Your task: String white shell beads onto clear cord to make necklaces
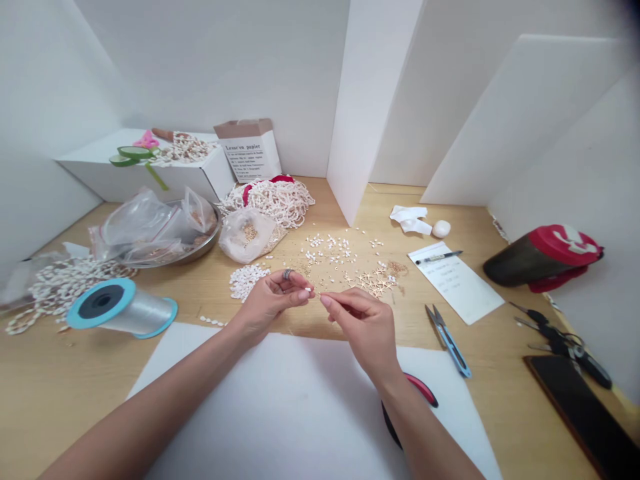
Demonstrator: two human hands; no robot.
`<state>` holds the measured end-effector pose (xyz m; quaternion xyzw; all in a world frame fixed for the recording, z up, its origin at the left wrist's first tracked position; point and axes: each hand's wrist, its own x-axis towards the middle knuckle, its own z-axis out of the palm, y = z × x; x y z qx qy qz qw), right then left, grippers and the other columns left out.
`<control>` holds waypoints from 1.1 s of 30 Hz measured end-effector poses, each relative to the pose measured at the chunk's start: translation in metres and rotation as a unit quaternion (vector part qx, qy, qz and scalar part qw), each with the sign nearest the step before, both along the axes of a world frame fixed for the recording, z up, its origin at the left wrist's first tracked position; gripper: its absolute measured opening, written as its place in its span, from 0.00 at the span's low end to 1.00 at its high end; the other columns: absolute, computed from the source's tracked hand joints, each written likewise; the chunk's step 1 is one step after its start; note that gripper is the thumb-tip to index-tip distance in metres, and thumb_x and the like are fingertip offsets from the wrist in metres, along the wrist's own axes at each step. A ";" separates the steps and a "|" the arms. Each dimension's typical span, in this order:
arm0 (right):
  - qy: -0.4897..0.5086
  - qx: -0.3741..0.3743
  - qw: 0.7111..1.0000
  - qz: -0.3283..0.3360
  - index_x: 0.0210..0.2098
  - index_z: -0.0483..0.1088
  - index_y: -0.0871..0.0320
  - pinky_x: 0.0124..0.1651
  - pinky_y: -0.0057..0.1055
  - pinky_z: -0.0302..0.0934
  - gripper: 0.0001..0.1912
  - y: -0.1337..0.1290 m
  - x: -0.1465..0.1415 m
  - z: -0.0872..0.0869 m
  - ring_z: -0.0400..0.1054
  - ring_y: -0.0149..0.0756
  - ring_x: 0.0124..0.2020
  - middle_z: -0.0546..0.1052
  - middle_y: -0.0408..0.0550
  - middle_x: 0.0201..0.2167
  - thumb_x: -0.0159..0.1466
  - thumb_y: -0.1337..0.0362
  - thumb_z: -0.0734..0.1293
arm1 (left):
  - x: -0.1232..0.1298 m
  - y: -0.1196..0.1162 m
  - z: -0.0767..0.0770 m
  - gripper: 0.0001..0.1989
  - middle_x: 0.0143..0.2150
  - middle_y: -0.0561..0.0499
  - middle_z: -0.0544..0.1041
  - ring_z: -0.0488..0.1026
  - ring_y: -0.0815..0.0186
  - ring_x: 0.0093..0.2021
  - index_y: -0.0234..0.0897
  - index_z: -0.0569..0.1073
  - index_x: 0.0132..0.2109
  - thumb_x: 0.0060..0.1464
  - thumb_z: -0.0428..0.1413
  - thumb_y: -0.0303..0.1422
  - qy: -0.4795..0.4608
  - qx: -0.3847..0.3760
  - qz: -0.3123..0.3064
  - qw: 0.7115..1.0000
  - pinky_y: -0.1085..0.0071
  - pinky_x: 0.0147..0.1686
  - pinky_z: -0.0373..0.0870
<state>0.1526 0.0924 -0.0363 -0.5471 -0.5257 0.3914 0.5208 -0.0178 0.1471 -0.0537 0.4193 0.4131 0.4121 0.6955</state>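
My left hand [280, 297] pinches a small white bead [309, 290] between thumb and forefinger; a ring is on one finger. Close beside it, my right hand [363, 323] is closed in a pinch around something tiny, perhaps gold, that I cannot make out. The fingertips of both hands nearly meet above the near edge of the bead area. A pile of white beads [247, 280] lies left of my left hand. Gold starfish charms [373, 281] and loose white pieces [330, 248] are scattered just beyond the hands. A short row of white beads [213, 321] lies near my left wrist.
At left stand a spool of clear line [143, 310], a metal bowl [213, 240] of bags and strung white shells [75, 283]. Blue thread snips [450, 340], a notepad [465, 293], a tumbler [540, 257], keys [565, 340] and a phone [585, 413] lie right. Scissors [423, 390] sit under my right forearm.
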 end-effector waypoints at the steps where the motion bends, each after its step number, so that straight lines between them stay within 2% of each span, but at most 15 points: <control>1: 0.001 0.000 1.000 0.000 0.32 0.79 0.53 0.28 0.28 0.61 0.06 0.000 0.000 0.000 0.68 0.32 0.27 0.75 0.44 0.25 0.58 0.61 0.69 | 0.000 0.000 0.000 0.12 0.33 0.53 0.78 0.75 0.68 0.35 0.36 0.73 0.32 0.39 0.67 0.29 -0.002 0.000 -0.001 1.000 0.74 0.38 0.70; 9: -0.001 -0.007 1.000 0.000 0.32 0.79 0.53 0.28 0.28 0.60 0.06 0.000 0.000 0.000 0.68 0.32 0.27 0.76 0.45 0.26 0.58 0.61 0.69 | 0.003 -0.002 0.003 0.10 0.31 0.54 0.78 0.74 0.72 0.33 0.36 0.74 0.31 0.40 0.67 0.27 -0.002 0.027 -0.006 1.000 0.76 0.36 0.70; 18: -0.002 -0.014 1.000 0.008 0.32 0.79 0.55 0.28 0.27 0.60 0.06 0.001 0.001 -0.001 0.67 0.31 0.26 0.75 0.44 0.24 0.58 0.62 0.69 | 0.003 -0.003 0.006 0.08 0.29 0.54 0.77 0.72 0.71 0.30 0.36 0.77 0.32 0.42 0.66 0.29 0.074 0.099 -0.003 0.992 0.76 0.34 0.70; 33: -0.006 -0.020 1.000 0.013 0.32 0.79 0.54 0.30 0.28 0.61 0.05 0.002 0.002 -0.002 0.67 0.31 0.28 0.75 0.43 0.24 0.58 0.63 0.69 | 0.004 -0.003 0.007 0.07 0.29 0.53 0.78 0.72 0.73 0.30 0.34 0.77 0.31 0.42 0.66 0.29 0.066 0.075 -0.013 0.995 0.79 0.33 0.70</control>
